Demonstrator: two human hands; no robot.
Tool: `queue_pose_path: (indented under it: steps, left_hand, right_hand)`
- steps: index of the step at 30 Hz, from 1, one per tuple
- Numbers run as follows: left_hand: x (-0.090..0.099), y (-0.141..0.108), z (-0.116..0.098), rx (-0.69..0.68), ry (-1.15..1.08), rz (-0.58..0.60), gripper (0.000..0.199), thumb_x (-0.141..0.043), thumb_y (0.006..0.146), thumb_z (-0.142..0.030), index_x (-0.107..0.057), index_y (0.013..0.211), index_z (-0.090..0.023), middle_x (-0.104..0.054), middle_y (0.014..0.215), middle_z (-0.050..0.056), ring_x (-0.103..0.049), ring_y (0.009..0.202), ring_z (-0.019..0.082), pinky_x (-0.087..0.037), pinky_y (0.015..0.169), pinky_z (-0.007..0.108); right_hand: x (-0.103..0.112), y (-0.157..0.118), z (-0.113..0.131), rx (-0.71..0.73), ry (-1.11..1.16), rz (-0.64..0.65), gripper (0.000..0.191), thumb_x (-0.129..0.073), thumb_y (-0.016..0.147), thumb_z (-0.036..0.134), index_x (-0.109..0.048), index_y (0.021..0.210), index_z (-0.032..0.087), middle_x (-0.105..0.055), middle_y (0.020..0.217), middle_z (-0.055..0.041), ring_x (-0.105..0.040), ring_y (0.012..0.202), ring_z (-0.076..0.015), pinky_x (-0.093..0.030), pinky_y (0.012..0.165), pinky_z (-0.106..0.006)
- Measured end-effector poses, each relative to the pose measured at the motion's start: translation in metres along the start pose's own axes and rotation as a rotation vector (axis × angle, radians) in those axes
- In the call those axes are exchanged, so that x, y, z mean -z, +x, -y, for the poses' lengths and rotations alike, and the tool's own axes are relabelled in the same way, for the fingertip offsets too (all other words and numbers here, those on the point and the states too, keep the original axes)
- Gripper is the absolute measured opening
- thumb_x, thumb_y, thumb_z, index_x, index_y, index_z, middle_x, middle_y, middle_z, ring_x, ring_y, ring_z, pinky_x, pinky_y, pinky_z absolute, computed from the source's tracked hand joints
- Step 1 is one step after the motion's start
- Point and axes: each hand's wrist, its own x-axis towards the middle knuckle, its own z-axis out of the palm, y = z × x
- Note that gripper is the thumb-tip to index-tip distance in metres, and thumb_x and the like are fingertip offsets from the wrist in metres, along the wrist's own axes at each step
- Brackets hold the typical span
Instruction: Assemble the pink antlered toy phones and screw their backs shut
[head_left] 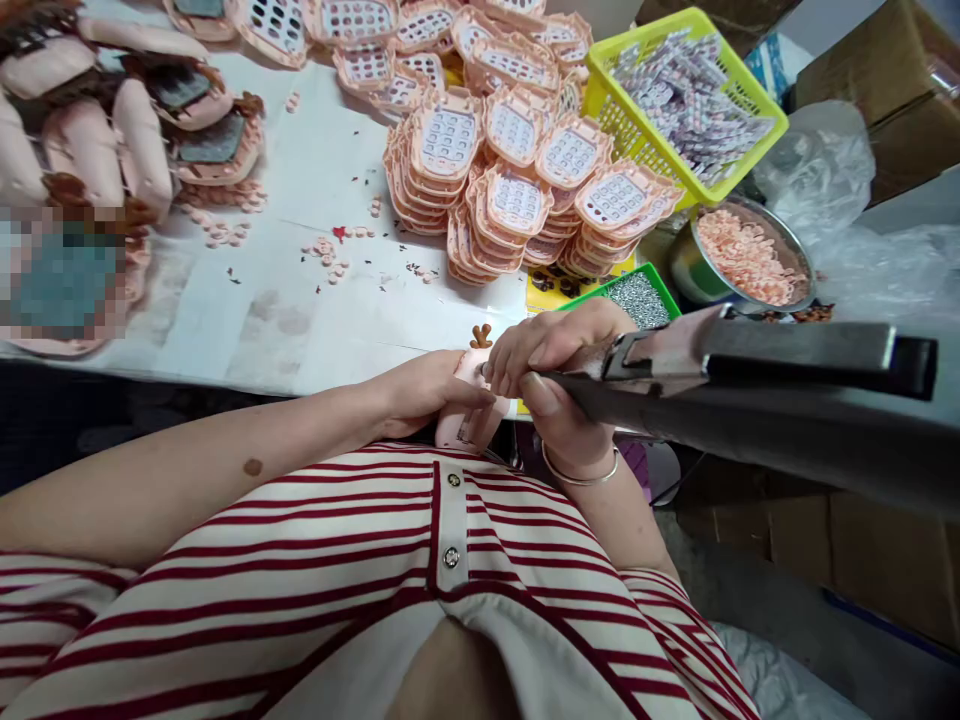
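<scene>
My left hand [424, 395] is closed around a pale pink plastic toy casing [456, 432] at the table's front edge, close to my body. A small brown antler-shaped piece [481, 337] sticks up from its far end. My right hand [566, 365] grips a dark power screwdriver [750, 425] with a long lever on its side. The tool's body runs out to the right, and its tip meets the casing near my left thumb. My fingers hide part of the casing and the exact point of contact.
Behind my hands stand stacks of pink keypad shells [517, 205]. To the right are a green tray of screws [637, 300], a yellow basket of printed strips [694, 110] and a metal bowl of pink parts [746, 255]. Pink casings [82, 150] pile up at the left; loose buttons [326, 255] lie mid-table.
</scene>
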Motion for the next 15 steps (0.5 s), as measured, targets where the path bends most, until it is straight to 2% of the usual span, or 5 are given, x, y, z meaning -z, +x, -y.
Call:
queue_pose_path:
  steps: [4, 8, 11, 13, 15]
  left_hand:
    - [-0.002, -0.002, -0.003, 0.062, 0.044, 0.003, 0.026, -0.075, 0.062, -0.01, -0.067, 0.086, -0.015, -0.068, 0.077, 0.001, -0.06, 0.071, 0.015, -0.046, 0.07, 0.028]
    - [-0.002, -0.005, -0.007, 0.077, 0.093, -0.029, 0.025, -0.075, 0.061, -0.009, -0.067, 0.085, -0.013, -0.068, 0.074, 0.002, -0.061, 0.069, 0.015, -0.046, 0.066, 0.026]
    - [-0.001, -0.012, -0.007, 0.107, 0.039, -0.068, 0.03, -0.078, 0.065, -0.011, -0.069, 0.094, -0.013, -0.071, 0.08, 0.004, -0.064, 0.072, 0.016, -0.05, 0.066, 0.026]
    - [0.0, -0.017, -0.006, 0.168, -0.027, -0.021, 0.037, -0.08, 0.064, -0.012, -0.071, 0.1, -0.013, -0.073, 0.084, 0.006, -0.065, 0.072, 0.017, -0.052, 0.066, 0.026]
    - [0.001, -0.02, -0.005, 0.214, -0.075, 0.043, 0.045, -0.082, 0.061, -0.009, -0.072, 0.104, -0.014, -0.074, 0.085, 0.006, -0.066, 0.072, 0.016, -0.053, 0.066, 0.025]
  right_hand:
    - [-0.001, 0.001, 0.014, 0.018, 0.085, -0.006, 0.019, -0.073, 0.078, 0.033, -0.054, 0.083, 0.031, -0.052, 0.05, 0.0113, -0.051, 0.037, -0.0123, -0.051, 0.042, -0.029]
    - [0.008, 0.005, 0.044, 0.025, 0.076, 0.023, 0.01, -0.068, 0.083, 0.034, -0.06, 0.086, 0.03, -0.055, 0.053, 0.0083, -0.056, 0.041, -0.0127, -0.05, 0.04, -0.028]
    - [0.031, 0.006, 0.053, 0.124, 0.012, -0.174, 0.014, -0.07, 0.083, 0.035, -0.058, 0.082, 0.029, -0.052, 0.051, 0.0084, -0.054, 0.041, -0.0118, -0.049, 0.041, -0.027]
    - [0.054, 0.002, 0.048, 0.142, -0.1, -0.315, 0.021, -0.073, 0.079, 0.039, -0.055, 0.081, 0.028, -0.049, 0.05, 0.0089, -0.051, 0.04, -0.0109, -0.047, 0.042, -0.027]
    - [0.076, -0.005, 0.036, 0.033, -0.226, -0.373, 0.031, -0.072, 0.077, 0.051, -0.051, 0.081, 0.028, -0.044, 0.049, 0.0096, -0.049, 0.041, -0.0116, -0.046, 0.044, -0.03]
